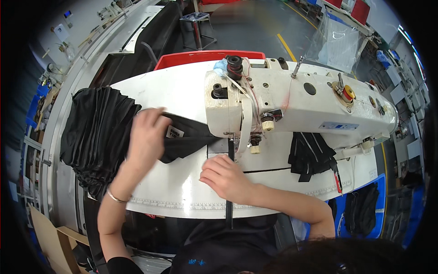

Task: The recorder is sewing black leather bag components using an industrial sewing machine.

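Observation:
My left hand (148,132), smeared by motion, is over the left part of the table, between a thick stack of black fabric pieces (98,132) and a black fabric piece with a white label (187,137). That piece reaches to the needle area of the white sewing machine (278,96). In front of the needle, my right hand (226,178) has its fingers curled together, over a narrow black strip (229,214). The strip runs from the presser foot under this hand and past the table's front edge. What the right fingers hold, if anything, is hidden.
Right of the needle lies a bundle of black pieces (311,155) beside a red-and-black tool (337,180). A ruler scale (182,205) follows the front edge. Behind the table is a red bin (205,55); a blue crate (381,205) stands lower right, a cardboard box (50,237) lower left.

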The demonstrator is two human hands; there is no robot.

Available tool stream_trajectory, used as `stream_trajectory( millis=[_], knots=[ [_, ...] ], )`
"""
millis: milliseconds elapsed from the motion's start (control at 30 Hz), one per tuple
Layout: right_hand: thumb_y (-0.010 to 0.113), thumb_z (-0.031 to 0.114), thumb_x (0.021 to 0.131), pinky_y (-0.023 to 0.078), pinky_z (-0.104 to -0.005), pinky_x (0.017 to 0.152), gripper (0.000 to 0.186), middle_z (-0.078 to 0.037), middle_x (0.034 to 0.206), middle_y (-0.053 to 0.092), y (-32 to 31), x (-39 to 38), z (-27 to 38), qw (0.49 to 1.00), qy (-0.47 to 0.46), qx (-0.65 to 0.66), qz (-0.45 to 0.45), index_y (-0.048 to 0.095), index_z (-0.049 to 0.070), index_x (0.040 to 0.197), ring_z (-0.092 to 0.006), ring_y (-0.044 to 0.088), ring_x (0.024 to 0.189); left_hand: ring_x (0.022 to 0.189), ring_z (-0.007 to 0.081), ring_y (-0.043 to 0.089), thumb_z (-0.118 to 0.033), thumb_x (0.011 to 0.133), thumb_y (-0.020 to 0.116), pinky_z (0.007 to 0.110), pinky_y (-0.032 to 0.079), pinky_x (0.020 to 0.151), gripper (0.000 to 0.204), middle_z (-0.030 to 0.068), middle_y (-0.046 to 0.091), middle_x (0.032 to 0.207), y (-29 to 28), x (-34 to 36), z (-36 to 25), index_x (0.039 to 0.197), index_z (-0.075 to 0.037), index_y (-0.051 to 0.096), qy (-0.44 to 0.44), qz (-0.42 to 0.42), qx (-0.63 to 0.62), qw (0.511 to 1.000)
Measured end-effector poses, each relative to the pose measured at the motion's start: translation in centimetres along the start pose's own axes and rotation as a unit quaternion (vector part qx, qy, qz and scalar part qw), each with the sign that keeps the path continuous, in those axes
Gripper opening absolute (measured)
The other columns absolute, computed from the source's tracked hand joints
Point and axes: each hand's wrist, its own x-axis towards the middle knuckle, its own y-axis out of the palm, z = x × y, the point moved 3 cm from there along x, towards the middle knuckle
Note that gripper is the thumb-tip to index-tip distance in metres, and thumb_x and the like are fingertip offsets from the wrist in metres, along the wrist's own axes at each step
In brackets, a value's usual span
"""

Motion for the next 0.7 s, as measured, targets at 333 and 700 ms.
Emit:
stream_trajectory(
  millis=[333, 700],
  knots=[
    [0.057, -0.004, 0.073, 0.048, -0.0359, 0.076, 0.025, -0.012, 0.101, 0.055, -0.9, -1.0, -1.1, 0.993, 0.048, -0.068, 0.088, 0.055, -0.002, 0.098, -0.0275, 0.056, 0.093, 0.096, 0.0285, 0.054, -0.013, 0.083, 0.061, 0.040, 0.041, 0.093, 0.021, 0.0099, 0.060, 0.092, 4.5, 1.2, -0.3, 0.100, 0.000, 0.061, -0.016, 0.086, -0.186, 0.979],
    [0.057, 0.004, 0.072, 0.045, -0.0391, 0.078, 0.033, -0.014, 0.097, 0.054, 1.6, 0.2, 0.0, 0.981, 0.057, -0.159, 0.099, 0.056, -0.004, 0.104, -0.0284, 0.053, 0.088, 0.074, 0.0285, 0.055, 0.000, 0.069, 0.055, 0.035, 0.048, 0.066, 0.017, 0.0123, 0.052, 0.082, 2.5, 1.2, -3.2, 0.086, -0.001, 0.054, 0.053, 0.102, -0.163, 0.980]
  ],
)
